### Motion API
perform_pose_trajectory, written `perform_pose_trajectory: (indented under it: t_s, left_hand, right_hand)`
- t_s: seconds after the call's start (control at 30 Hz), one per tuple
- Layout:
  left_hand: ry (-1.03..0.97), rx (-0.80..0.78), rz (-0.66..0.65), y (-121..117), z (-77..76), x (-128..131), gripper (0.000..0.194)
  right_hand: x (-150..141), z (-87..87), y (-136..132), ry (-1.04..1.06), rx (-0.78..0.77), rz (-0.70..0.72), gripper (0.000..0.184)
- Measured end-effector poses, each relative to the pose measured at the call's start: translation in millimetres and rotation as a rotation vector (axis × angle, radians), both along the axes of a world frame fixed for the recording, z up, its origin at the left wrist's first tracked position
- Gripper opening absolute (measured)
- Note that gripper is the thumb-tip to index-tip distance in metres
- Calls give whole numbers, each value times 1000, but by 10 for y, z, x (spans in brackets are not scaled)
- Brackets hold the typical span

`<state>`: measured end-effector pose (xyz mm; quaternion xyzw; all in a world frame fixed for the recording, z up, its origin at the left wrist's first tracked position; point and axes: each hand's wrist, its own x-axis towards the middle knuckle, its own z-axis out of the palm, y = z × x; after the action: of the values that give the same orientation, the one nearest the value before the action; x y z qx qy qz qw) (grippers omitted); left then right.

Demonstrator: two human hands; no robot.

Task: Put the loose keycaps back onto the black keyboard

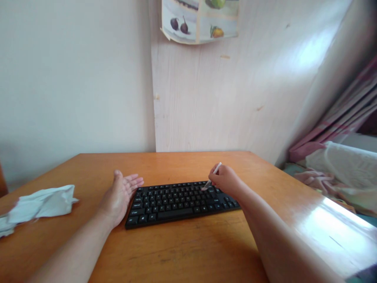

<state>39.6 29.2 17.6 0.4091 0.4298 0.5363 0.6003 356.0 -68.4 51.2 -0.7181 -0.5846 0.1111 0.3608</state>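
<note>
A black keyboard lies slightly slanted on the wooden table. Pinched in my right hand is a slim white-handled brush, tilted so that its bristle end meets the keys near the right part of the main key block. My right hand and forearm cover some of the keyboard's right end. At the keyboard's left end, my left hand rests on its edge with the palm turned toward it, the fingers stretched out and the thumb up, holding nothing.
A crumpled pale cloth lies at the left of the wooden table. Behind the table stands a wall with a fruit picture sheet. Pinkish curtain and piled fabric are at the right.
</note>
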Motion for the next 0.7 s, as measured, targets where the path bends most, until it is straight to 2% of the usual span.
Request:
perform_pose_trajectory:
  t_s: [0.53, 0.7]
  left_hand:
    - [26, -12, 1, -35, 59, 9, 75]
    - [30, -14, -6, -46, 66, 10, 76]
  right_hand:
    - [197, 71, -44, -195, -31, -133, 3]
    - [160, 221, -159, -352, -95, -325, 9]
